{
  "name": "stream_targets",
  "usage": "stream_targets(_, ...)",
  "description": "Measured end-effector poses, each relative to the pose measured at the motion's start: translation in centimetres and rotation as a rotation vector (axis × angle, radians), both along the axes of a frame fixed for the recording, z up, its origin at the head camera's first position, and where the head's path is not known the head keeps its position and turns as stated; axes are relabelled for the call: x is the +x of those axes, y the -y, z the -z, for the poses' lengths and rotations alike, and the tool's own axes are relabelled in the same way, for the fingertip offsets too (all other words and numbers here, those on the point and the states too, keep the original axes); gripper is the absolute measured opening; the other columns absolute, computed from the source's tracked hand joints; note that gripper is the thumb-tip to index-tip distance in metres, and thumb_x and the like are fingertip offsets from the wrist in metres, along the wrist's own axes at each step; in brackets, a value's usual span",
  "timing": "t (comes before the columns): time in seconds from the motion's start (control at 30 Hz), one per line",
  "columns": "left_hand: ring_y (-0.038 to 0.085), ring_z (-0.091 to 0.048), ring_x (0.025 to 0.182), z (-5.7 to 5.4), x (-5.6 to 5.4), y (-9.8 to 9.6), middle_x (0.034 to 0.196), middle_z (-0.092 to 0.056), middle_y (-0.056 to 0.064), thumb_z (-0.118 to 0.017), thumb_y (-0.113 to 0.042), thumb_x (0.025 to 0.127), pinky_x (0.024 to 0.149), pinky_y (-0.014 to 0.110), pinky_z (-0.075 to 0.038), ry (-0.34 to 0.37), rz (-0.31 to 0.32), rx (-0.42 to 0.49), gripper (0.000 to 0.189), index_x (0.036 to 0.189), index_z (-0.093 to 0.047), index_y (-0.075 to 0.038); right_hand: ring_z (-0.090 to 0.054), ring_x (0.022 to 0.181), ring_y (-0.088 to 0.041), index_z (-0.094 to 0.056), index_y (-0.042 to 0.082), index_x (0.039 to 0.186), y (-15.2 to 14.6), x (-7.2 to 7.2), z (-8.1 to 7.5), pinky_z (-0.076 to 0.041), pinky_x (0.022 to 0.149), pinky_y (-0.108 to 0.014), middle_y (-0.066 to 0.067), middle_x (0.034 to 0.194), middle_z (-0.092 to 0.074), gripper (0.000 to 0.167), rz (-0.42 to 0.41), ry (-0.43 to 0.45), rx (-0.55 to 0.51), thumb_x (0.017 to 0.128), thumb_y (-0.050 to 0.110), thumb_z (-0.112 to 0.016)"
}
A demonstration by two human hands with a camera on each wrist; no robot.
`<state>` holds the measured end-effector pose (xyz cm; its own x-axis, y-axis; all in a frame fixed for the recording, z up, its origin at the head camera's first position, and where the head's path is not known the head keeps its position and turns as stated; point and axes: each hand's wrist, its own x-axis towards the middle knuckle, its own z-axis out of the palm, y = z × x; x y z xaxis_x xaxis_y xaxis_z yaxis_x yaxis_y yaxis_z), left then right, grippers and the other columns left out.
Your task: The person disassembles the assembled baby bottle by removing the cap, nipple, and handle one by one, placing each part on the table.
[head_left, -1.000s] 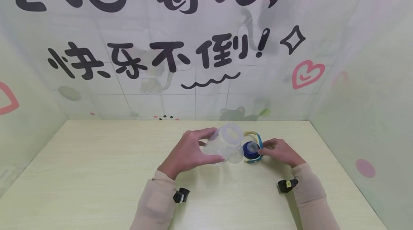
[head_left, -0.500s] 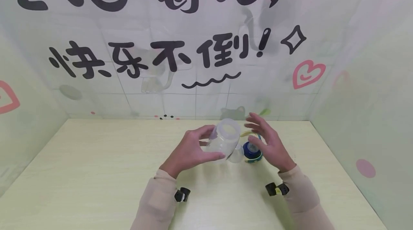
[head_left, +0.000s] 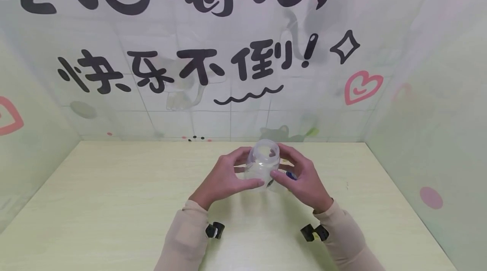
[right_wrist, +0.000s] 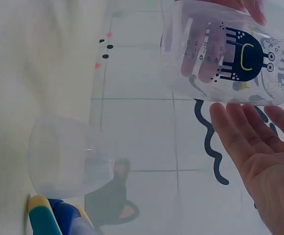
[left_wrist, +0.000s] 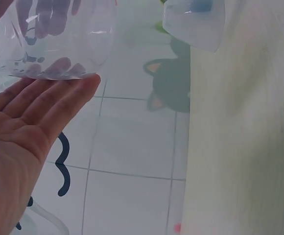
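Note:
A clear baby bottle point(head_left: 255, 170), without a lid on its mouth, is held up above the table between both hands. My left hand point(head_left: 227, 181) grips it from the left, thumb in front and fingers behind. From the right, my right hand point(head_left: 302, 181) has its thumb and fingers around the bottle near the neck. In the right wrist view a dark blue cartoon creature point(right_wrist: 247, 56) is printed on the bottle's side. Behind the right hand, a blue nipple collar point(head_left: 291, 176) is mostly hidden.
A translucent cap point(right_wrist: 68, 156) stands on the pale table point(head_left: 133, 203), beside the blue collar and its teal-and-yellow handle point(right_wrist: 43, 215). A printed wall point(head_left: 205, 123) rises behind the table. Side walls flank it.
My right hand has let go of the blue collar, lifted and moved left onto the bottle. The left hand keeps hold, and the bottle has tipped a little more upright.

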<state>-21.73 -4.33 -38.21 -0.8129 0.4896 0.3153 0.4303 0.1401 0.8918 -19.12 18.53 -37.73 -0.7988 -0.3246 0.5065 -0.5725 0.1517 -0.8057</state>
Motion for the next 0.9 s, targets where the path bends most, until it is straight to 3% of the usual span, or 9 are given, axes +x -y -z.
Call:
stream_targets(0.2, 0.022, -0.064, 0.115, 0.7, -0.4, 0.4, 0.129, -0.064, 0.001, -0.087, -0.025, 0.077, 0.096, 0.044, -0.052, 0.024, 0.012, -0.015, 0.065, 0.134, -0.056, -0.014, -0.056, 0.122, -0.031, -0.052, 0.006, 0.14, 0.5, -0.3, 0.8, -0.055, 0.092, -0.04, -0.011, 0.134, -0.058, 0.054, 0.021, -0.015, 0.023, 0.09, -0.002, -0.068)
stream_targets(0.33, 0.022, -0.062, 0.116, 1.2, -0.7, 0.8, 0.126, -0.065, -0.002, -0.087, -0.027, 0.076, 0.095, 0.043, -0.052, 0.047, 0.004, -0.08, 0.065, 0.133, -0.059, -0.013, -0.057, 0.121, -0.034, -0.054, 0.007, 0.139, 0.8, -0.5, 1.8, -0.056, 0.09, -0.041, -0.012, 0.133, -0.059, 0.052, 0.034, -0.003, 0.042, 0.089, 0.0, -0.07)
stream_targets(0.63, 0.015, -0.057, 0.116, 2.1, -1.3, 1.3, 0.118, -0.067, -0.009, -0.088, -0.03, 0.073, 0.094, 0.039, -0.052, 0.099, -0.016, -0.219, 0.059, 0.126, -0.066, -0.015, -0.058, 0.12, -0.028, -0.055, 0.009, 0.137, 1.4, -0.8, 3.3, -0.055, 0.092, -0.039, -0.015, 0.133, -0.06, 0.052, 0.065, 0.057, 0.119, 0.089, 0.01, -0.075)
stream_targets(0.9, 0.019, -0.06, 0.114, 3.0, -1.8, 1.7, 0.116, -0.069, -0.008, -0.088, -0.03, 0.073, 0.092, 0.043, -0.052, 0.088, 0.009, -0.27, 0.06, 0.127, -0.066, -0.016, -0.058, 0.12, -0.029, -0.054, 0.007, 0.137, 1.7, -1.2, 4.3, -0.054, 0.093, -0.04, -0.014, 0.132, -0.06, 0.054, 0.041, 0.096, 0.129, 0.088, 0.011, -0.075)
